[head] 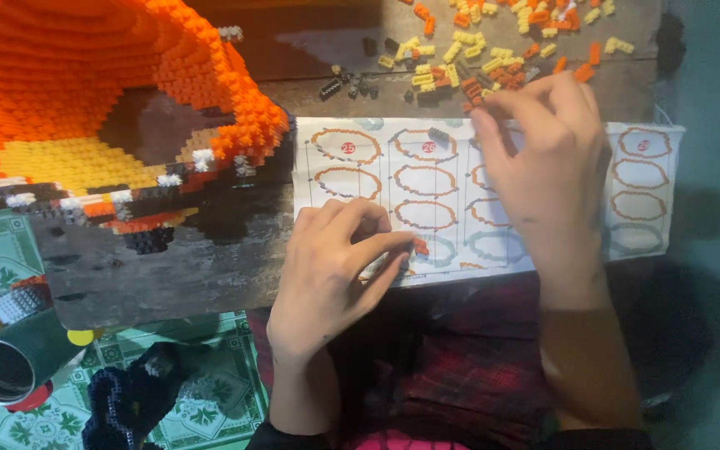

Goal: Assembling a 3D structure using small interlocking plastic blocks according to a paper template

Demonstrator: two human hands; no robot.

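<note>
From the head view, the left hand [331, 262] pinches a small orange brick piece [420, 247] between fingertips over the white instruction sheet [460, 179], while the right hand [547, 162], fingers curled, reaches into the loose bricks [481, 58]; whether it grips one cannot be told.

Both bare forearms reach up from the lower edge of the view, roughly side by side. The left hand [331, 262] lies back-up and curled, its wrist bent slightly; the fingers [381, 250] bunch toward the thumb in a tight pinch at the tips. The right hand [547, 167] reaches farther forward on a straighter arm, back toward the camera, palm down. Its fingers bend downward and close together at the tips, the thumb tucked out of sight beneath.
</note>
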